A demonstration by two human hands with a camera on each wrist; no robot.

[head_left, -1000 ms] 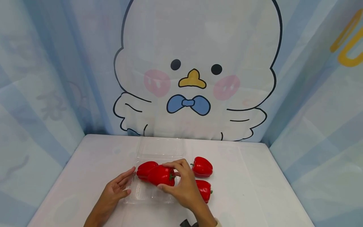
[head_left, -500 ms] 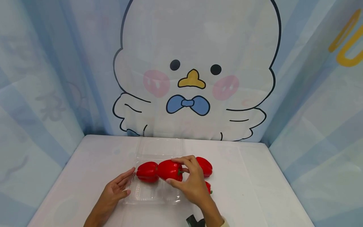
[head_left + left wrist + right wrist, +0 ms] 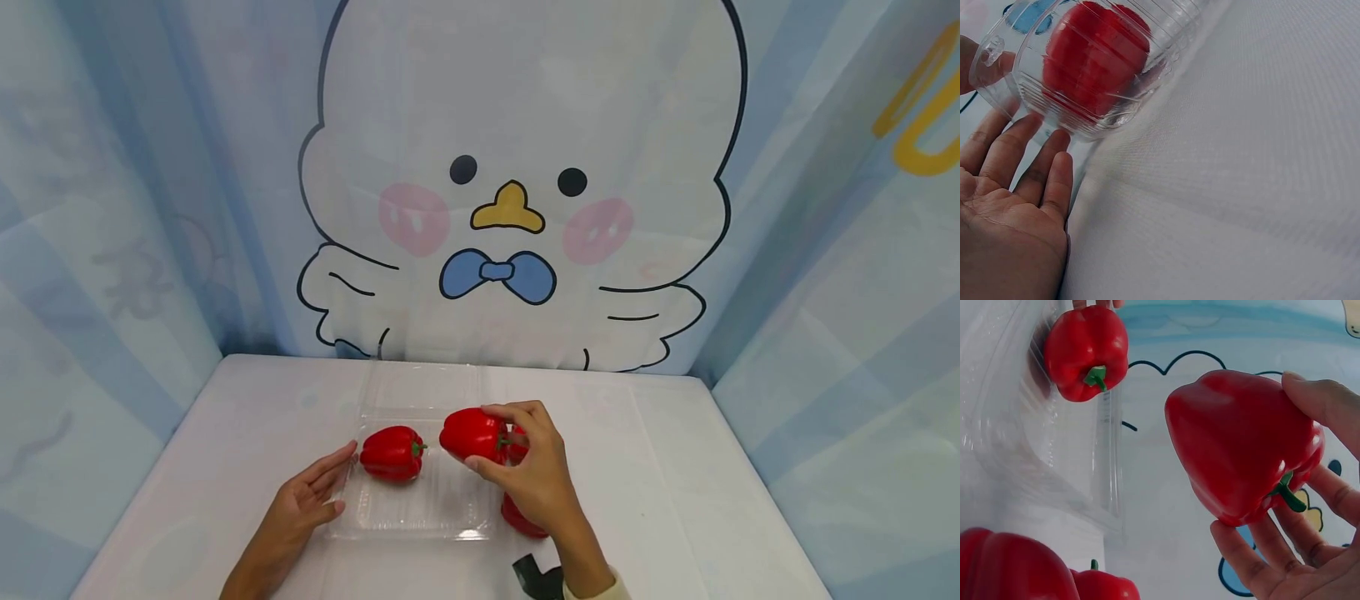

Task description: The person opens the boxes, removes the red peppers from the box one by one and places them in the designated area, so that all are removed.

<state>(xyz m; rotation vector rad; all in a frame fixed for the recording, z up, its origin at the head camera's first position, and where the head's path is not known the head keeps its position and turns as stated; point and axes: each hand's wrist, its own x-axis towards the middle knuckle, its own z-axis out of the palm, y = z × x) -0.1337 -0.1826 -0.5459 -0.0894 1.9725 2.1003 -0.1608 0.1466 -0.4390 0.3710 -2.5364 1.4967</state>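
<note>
My right hand [image 3: 536, 467] grips a red bell pepper [image 3: 472, 435] with thumb and fingers around its stem end. The pepper is held over the right part of a clear plastic clamshell box [image 3: 450, 508]. Inside the box, at its left, lies another red bell pepper [image 3: 392, 454], its green stem facing right. Along the box's left edge rests my left hand [image 3: 311, 492], fingers extended. In the left wrist view, those fingers [image 3: 1007, 150] lie right at the clear wall. Two more red peppers, one nearer [image 3: 1016, 569] and one farther [image 3: 1107, 587], show in the right wrist view.
The box's open lid [image 3: 423, 390] lies flat behind it. Right of the box, two peppers are partly covered by my right hand. A dark object [image 3: 536, 577] sits by my right wrist. A cartoon-printed curtain [image 3: 510, 125] hangs behind the white table [image 3: 660, 500].
My right hand has carried its pepper rightward, away from the pepper in the box, whose stem is now uncovered. My left hand has stayed at the box's left edge.
</note>
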